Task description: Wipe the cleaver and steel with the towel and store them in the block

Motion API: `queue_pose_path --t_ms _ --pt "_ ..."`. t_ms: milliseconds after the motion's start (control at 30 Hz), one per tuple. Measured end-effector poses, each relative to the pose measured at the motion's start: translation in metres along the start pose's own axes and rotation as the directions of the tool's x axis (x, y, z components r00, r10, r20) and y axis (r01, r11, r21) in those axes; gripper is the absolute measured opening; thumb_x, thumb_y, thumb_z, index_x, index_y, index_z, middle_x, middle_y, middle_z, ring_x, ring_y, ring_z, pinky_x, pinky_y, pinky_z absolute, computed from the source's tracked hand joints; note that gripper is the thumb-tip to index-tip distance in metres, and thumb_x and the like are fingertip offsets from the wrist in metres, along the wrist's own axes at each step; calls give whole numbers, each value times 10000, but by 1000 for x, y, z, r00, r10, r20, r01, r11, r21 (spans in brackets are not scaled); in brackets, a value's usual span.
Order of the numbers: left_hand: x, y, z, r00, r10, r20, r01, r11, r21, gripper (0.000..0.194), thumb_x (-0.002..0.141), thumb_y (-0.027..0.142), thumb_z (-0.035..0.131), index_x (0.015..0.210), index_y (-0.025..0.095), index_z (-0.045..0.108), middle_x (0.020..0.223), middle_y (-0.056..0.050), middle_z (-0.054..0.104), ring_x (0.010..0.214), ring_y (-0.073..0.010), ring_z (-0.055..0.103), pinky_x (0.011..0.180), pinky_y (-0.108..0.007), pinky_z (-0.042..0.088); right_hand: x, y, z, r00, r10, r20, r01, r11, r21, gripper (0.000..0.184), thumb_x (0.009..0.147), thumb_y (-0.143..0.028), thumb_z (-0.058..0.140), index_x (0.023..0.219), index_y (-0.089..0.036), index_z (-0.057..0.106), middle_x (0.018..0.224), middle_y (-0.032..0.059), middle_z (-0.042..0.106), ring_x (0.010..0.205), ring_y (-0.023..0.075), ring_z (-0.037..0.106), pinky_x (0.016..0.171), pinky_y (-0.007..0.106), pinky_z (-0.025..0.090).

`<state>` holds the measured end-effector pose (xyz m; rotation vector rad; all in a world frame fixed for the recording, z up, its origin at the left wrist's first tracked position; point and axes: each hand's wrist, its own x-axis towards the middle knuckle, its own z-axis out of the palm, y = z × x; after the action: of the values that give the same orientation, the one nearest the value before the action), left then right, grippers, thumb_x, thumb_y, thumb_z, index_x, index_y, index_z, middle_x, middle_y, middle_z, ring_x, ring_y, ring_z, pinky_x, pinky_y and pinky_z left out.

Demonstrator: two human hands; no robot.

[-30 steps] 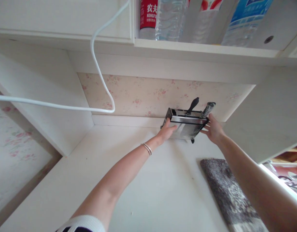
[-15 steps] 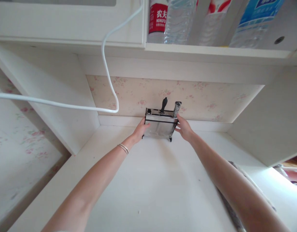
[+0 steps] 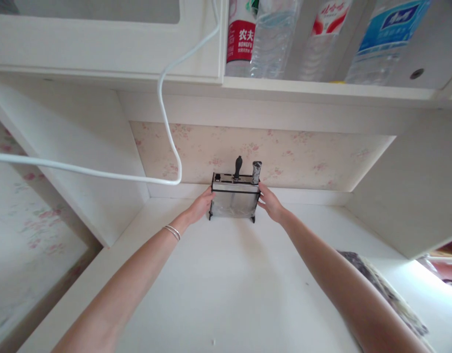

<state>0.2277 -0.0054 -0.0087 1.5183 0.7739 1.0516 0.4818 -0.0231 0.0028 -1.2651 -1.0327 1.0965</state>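
Observation:
A knife block (image 3: 235, 203) with a clear front and black frame stands upright on the white surface, close to the back wall. Out of its top stick a black handle (image 3: 238, 167) and a patterned grey handle (image 3: 256, 171); whatever blades they have are hard to make out. My left hand (image 3: 201, 205), below a wrist with silver bangles (image 3: 173, 232), presses on the block's left side. Against the right side lies my right hand (image 3: 271, 202), fingers partly behind the edge. Between them the two hands clasp the block.
Overhead, an open shelf (image 3: 321, 89) holds several plastic bottles (image 3: 273, 41). A white cable (image 3: 169, 127) hangs in front of the cabinet at upper left. White side panels (image 3: 78, 147) flank the space. A dark patterned cloth-like item (image 3: 391, 294) lies beside my right forearm.
The knife block has shifted left along the wall, both hands moving with it. My left thumb has drawn back from the front face to the edge. The view has tilted up slightly.

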Motion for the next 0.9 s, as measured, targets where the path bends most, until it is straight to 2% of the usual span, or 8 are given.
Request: queue_pose_path --t_ms 133,233,300,400,500,567,700,900 --pt "5 15 -9 993 -18 -121 40 984 176 372 884 406 464 1158 198 604 1304 -120 592 1253 -268 485 1053 -438 342 -17 12 -6 997 -11 -76 11 1000 0 434 860 -575 493 1238 -365 533 1431 -15 469 1280 196 449 973 362 437" --pt "19 36 -10 975 29 -219 40 952 305 343 856 359 504 1121 165 604 1314 -130 560 1296 -278 409 1083 -414 291 -55 38 -7 993 37 -109 -37 999 8 404 830 -546 534 1132 -284 588 1326 61 549 1123 216 557 861 339 496" --pt "32 53 -3 977 39 -212 42 930 365 335 809 323 568 1103 168 610 1231 -109 602 1203 -273 489 1041 -392 343 -90 64 -3 995 98 -25 -98 995 10 345 799 -507 582 979 -218 639 1081 97 661 868 206 631 743 334 516" --pt "58 75 16 991 -7 -136 63 911 408 358 754 324 639 1080 177 621 1044 -72 663 887 -221 626 815 -337 479 -141 106 8 953 202 224 -205 979 -13 343 802 -516 590 857 -182 649 805 48 666 583 128 553 579 266 447" --pt "85 86 39 991 -25 -132 81 895 439 471 743 340 659 1170 170 556 1084 -93 641 740 -175 622 635 -280 483 -172 136 17 945 190 266 -157 978 -140 378 810 -548 579 830 -179 653 682 8 623 494 99 451 494 239 333" --pt "99 86 52 990 -26 -136 87 880 468 454 741 346 672 1134 149 561 1047 -109 646 702 -164 611 592 -261 470 -180 145 18 963 139 231 -88 972 -219 392 838 -559 545 848 -185 662 665 4 605 514 109 449 502 247 324" --pt "116 82 65 991 -17 -131 83 849 521 291 773 339 658 970 133 596 795 -79 652 610 -154 590 576 -260 467 -181 143 15 983 71 171 -15 951 -308 410 888 -555 477 835 -192 661 661 5 572 565 130 475 527 255 348" --pt "128 103 64 988 49 -147 34 860 510 226 826 308 628 950 130 566 795 -86 632 571 -155 604 591 -296 499 -181 138 15 979 55 198 22 930 -367 416 899 -537 468 837 -175 664 686 16 598 594 131 518 561 243 377"
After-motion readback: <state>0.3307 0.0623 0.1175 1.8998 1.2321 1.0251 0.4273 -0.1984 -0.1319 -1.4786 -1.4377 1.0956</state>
